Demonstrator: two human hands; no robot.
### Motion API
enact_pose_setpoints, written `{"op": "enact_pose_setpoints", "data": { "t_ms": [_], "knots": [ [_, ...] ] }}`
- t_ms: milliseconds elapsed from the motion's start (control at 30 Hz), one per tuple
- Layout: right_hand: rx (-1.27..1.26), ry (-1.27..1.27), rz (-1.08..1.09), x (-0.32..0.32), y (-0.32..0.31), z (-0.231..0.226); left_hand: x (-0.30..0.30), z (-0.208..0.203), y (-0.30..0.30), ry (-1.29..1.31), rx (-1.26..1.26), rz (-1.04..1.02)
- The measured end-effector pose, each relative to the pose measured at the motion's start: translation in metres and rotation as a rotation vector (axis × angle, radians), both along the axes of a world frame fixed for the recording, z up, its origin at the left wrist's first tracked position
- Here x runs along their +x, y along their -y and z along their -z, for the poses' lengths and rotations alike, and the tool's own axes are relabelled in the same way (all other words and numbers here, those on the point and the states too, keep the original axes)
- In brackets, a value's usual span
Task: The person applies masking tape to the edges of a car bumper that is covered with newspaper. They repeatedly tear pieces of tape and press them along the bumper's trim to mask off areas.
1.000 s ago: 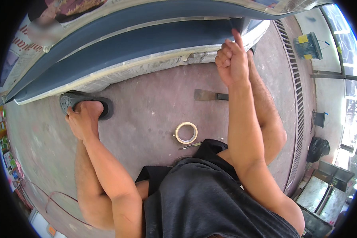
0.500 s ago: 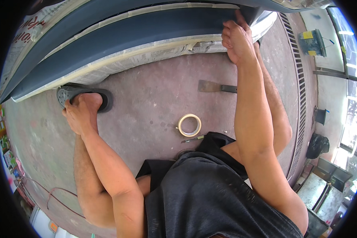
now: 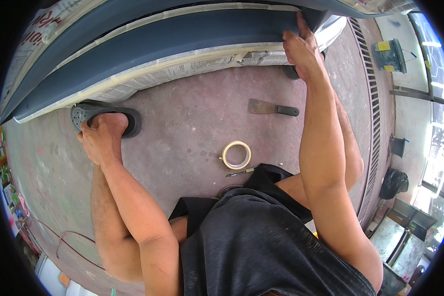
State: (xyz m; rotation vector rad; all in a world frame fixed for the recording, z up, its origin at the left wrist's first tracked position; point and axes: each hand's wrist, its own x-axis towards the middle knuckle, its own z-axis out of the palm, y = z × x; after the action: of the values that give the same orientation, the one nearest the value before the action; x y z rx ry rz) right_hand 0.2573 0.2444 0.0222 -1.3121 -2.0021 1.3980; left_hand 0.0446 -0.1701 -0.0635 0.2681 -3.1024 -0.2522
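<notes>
A blue-grey car door sill (image 3: pixel 182 30) runs across the far side, edged with cream masking tape and newspaper (image 3: pixel 163 79). At its right end my right hand (image 3: pixel 303 52) touches the surface with a stretched index finger. The other fingers are curled, with nothing visible in them. My left hand (image 3: pixel 99 143) is wrapped round my left ankle, above a grey clog (image 3: pixel 133 123). On the floor between my legs lie a roll of masking tape (image 3: pixel 224 157), a putty knife (image 3: pixel 264 106) with a black handle, and a slim cutter knife (image 3: pixel 239 172) by my dark shorts.
A drain grate (image 3: pixel 372 98) runs along the floor at right. Beyond it are a blue bucket (image 3: pixel 388 56), a smaller dark bucket (image 3: pixel 398 146), a black bag (image 3: pixel 394 182) and a metal box (image 3: pixel 404 246). A red hose (image 3: pixel 66 233) lies at lower left.
My right hand and forearm have shifted slightly right along the sill, and the putty knife's handle is now fully uncovered. My left hand stays at the ankle.
</notes>
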Motion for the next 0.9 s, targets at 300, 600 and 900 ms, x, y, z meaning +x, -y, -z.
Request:
{"op": "enact_pose_setpoints", "data": {
  "t_ms": [300, 600, 900],
  "knots": [
    [0.208, 0.094, -0.006, 0.008, -0.008, 0.013, -0.003, 0.004, 0.004, 0.008, 0.025, -0.007],
    [0.366, 0.211, -0.133, 0.015, -0.011, 0.007, -0.001, 0.004, 0.001, 0.016, 0.013, -0.016],
    [0.374, 0.298, -0.118, 0.026, 0.012, -0.002, 0.013, -0.018, -0.013, 0.012, 0.018, 0.017]
  ]
}}
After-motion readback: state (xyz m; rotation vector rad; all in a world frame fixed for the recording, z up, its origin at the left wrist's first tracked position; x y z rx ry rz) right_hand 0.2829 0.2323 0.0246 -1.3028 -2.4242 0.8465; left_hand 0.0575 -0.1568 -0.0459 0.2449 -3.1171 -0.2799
